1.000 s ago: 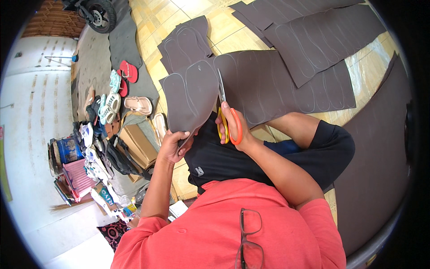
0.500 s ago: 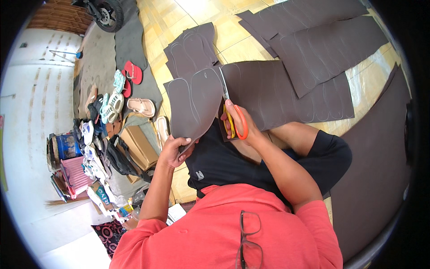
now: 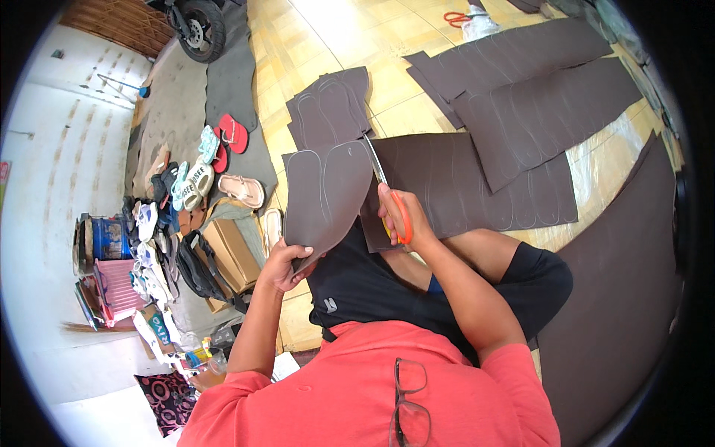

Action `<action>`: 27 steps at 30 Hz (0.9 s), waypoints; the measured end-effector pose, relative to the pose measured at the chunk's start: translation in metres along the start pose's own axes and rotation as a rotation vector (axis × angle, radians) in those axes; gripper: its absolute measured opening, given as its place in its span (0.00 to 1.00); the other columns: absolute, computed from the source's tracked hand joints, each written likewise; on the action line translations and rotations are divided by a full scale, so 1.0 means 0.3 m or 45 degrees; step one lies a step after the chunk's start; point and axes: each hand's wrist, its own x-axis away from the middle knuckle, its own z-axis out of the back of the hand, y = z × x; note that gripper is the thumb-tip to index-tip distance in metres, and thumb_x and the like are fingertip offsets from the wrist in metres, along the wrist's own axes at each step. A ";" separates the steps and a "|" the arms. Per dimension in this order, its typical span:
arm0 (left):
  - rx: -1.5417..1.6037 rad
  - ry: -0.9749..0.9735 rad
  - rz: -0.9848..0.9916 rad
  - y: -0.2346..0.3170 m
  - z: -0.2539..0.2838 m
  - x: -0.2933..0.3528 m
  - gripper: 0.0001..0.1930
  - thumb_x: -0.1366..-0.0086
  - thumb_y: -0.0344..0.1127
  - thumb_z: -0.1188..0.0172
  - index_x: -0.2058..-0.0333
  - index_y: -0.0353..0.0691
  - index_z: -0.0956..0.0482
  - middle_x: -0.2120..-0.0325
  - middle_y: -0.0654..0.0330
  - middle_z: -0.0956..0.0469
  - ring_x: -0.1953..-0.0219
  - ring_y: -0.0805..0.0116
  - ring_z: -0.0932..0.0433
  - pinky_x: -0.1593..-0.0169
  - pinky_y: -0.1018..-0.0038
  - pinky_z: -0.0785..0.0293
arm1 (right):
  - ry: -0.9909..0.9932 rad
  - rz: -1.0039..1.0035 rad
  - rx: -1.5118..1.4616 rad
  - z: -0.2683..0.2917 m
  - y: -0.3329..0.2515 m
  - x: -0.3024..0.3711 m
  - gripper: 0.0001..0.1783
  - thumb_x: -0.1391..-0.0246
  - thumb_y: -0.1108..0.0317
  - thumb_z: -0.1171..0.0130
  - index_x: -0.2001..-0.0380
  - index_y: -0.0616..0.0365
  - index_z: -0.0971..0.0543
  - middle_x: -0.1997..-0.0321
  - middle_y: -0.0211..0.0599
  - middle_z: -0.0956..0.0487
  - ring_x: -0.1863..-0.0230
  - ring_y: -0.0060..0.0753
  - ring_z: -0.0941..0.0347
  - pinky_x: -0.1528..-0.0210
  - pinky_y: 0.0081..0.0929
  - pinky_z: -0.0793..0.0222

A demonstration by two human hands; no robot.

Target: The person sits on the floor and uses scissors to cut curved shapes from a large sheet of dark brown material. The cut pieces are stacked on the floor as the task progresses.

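Note:
My right hand [image 3: 406,220] is closed on orange-handled scissors [image 3: 387,195], whose blades point up along the edge of a dark brown rubber sheet piece [image 3: 326,194] with sole outlines drawn on it. My left hand [image 3: 285,264] grips the lower corner of that piece and holds it up over my lap. Behind it a larger brown sheet [image 3: 477,186] with several traced sole shapes lies on the tiled floor [image 3: 335,45].
More brown sheets [image 3: 536,104] lie ahead and at the right [image 3: 625,298]. Sandals [image 3: 223,149], shoes, a cardboard box [image 3: 231,249] and bags crowd the left. Another pair of orange scissors [image 3: 456,16] lies far ahead. A motorbike wheel [image 3: 199,22] stands at top left.
The scissors have advanced up the sheet's edge, and the held piece has shifted slightly as my left hand turns it.

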 end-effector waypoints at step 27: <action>-0.110 -0.431 0.132 -0.171 -0.243 -0.370 0.35 0.37 0.45 0.38 0.36 0.42 0.43 0.42 0.58 0.32 0.41 0.64 0.32 0.40 0.63 0.33 | 0.607 -0.028 -0.088 0.336 0.369 0.232 0.25 0.39 0.46 0.47 0.77 0.59 0.28 0.89 0.29 0.35 0.93 0.25 0.38 0.92 0.24 0.41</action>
